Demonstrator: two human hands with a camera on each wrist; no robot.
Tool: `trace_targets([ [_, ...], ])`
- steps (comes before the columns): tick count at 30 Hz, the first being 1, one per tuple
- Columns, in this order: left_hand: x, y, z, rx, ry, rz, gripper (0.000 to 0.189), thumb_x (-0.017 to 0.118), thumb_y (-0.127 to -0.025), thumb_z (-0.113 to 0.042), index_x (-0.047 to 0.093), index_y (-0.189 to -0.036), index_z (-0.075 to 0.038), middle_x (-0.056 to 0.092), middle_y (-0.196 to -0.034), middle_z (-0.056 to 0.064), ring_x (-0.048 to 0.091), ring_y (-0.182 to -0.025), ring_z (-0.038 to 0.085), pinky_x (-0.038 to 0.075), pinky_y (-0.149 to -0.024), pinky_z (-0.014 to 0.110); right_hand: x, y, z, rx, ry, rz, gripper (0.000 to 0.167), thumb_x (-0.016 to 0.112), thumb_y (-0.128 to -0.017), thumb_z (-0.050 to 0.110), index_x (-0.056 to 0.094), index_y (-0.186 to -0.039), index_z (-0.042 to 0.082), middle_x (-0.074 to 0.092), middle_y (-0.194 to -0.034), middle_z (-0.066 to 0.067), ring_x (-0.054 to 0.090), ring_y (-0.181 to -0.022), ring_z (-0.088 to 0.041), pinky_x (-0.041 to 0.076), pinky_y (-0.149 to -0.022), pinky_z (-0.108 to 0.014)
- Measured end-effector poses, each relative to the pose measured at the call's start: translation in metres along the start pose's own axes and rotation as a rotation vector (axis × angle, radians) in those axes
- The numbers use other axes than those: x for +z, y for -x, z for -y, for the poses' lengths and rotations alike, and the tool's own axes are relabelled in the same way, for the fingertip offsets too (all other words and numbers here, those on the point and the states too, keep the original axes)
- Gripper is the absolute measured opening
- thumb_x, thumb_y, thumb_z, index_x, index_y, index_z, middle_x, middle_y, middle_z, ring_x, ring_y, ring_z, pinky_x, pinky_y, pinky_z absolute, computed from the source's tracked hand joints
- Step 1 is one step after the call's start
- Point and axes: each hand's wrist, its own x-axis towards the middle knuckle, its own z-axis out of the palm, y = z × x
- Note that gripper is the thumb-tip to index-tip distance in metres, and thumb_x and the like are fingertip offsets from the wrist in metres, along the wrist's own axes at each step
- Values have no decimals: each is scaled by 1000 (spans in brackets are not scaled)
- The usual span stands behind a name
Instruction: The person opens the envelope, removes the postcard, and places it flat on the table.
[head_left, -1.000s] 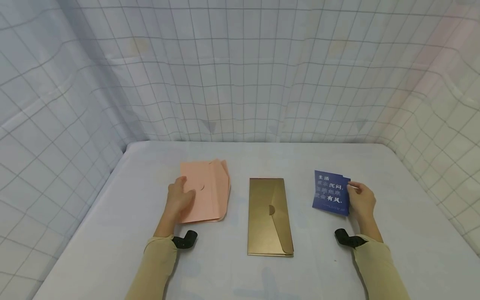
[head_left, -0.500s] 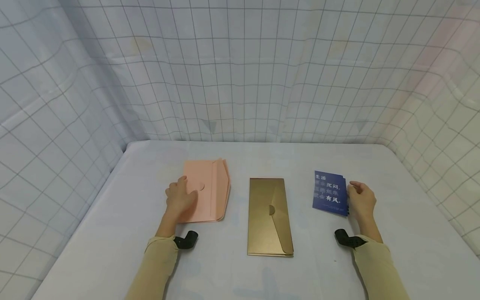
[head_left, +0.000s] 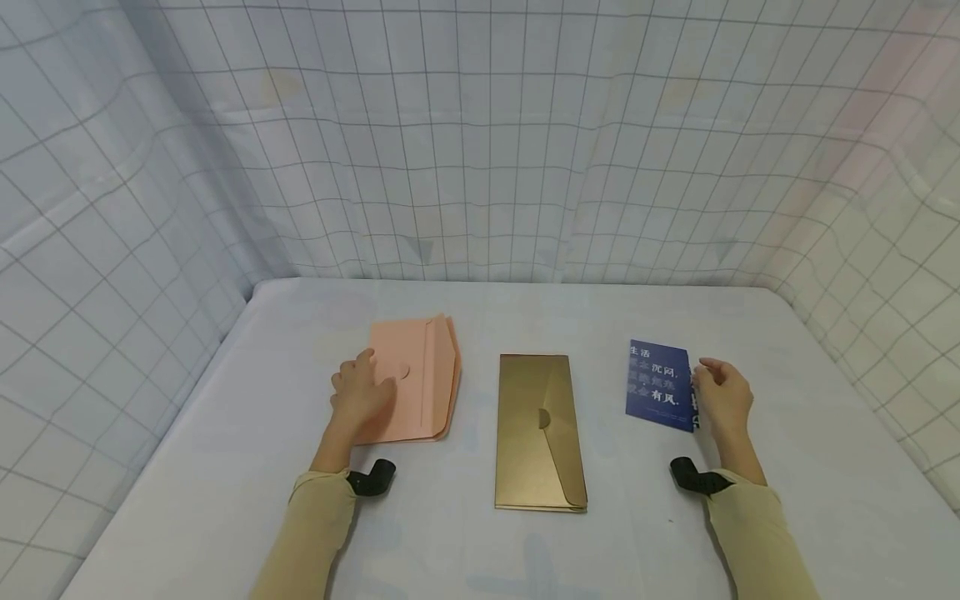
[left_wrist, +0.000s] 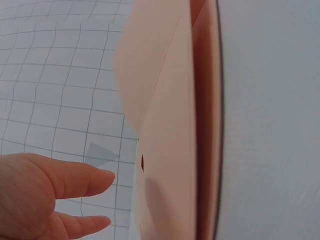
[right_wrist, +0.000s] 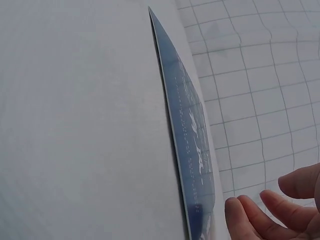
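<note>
My left hand (head_left: pixel 363 390) is over the left side of a stack of pink envelopes (head_left: pixel 416 400), thumb and fingers spread apart. In the left wrist view its fingers (left_wrist: pixel 82 181) stand off the envelopes' surface. A blue card (head_left: pixel 660 387) with white characters lies at the right, with a strip of another card showing past its right edge. My right hand (head_left: pixel 723 396) is beside that edge, fingers loosely bent. In the right wrist view the thumb and fingertips (right_wrist: pixel 235 210) are apart with nothing between them; whether one touches the card's edge is unclear.
Between the hands lies a gold envelope (head_left: pixel 534 433) with its flap side up. The white table (head_left: pixel 465 550) is bordered at the back and sides by white grid-patterned cloth (head_left: pixel 480 167).
The left hand draws back slightly, and the pink envelopes sit a little further right. At the right, the cards' overlap shifts, and the fingers come away from the blue card's face.
</note>
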Motion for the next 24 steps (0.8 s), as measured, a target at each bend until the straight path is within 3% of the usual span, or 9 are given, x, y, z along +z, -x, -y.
trace_targets([
  [4,0,0,0,-2,10,2,65,45,-90,-20,18,-146,-2,15,-144,35,11,-134,52,17,-102,69,2,1,0,-42,-13,-8,38,42,-97,21,53,-128,2,60,-122,-20,44,-71,13,37,-67,-8],
  [9,-1,-2,-2,12,25,-12,64,47,-91,-20,20,-146,-2,13,-145,33,12,-133,51,19,-101,70,7,-7,-8,-117,-37,-20,37,46,-95,23,55,-125,3,65,-113,-17,48,-69,15,40,-57,-8],
  [14,-5,0,-8,93,90,-22,63,50,-90,-18,23,-145,-1,12,-145,35,10,-132,52,24,-102,68,13,-16,-17,-173,-70,0,38,47,-95,24,55,-124,1,67,-110,-17,53,-71,14,45,-60,-6],
  [18,-6,5,-20,167,158,4,63,51,-90,-17,24,-145,0,14,-146,35,9,-135,51,22,-105,66,15,-17,-17,-179,-112,28,38,46,-95,22,55,-125,1,70,-96,-3,55,-71,15,47,-62,-5],
  [21,-5,9,-28,220,191,27,62,50,-91,-15,24,-145,3,19,-144,35,16,-134,49,24,-106,64,16,-16,-15,-174,-155,55,38,46,-95,21,53,-126,-1,66,-91,6,57,-72,14,47,-65,-4],
  [24,-3,12,-32,264,229,39,61,50,-91,-12,24,-144,5,23,-143,34,24,-132,47,30,-106,60,16,-15,-14,-161,-176,86,39,45,-97,22,51,-128,0,64,-94,7,58,-75,13,48,-68,-4],
])
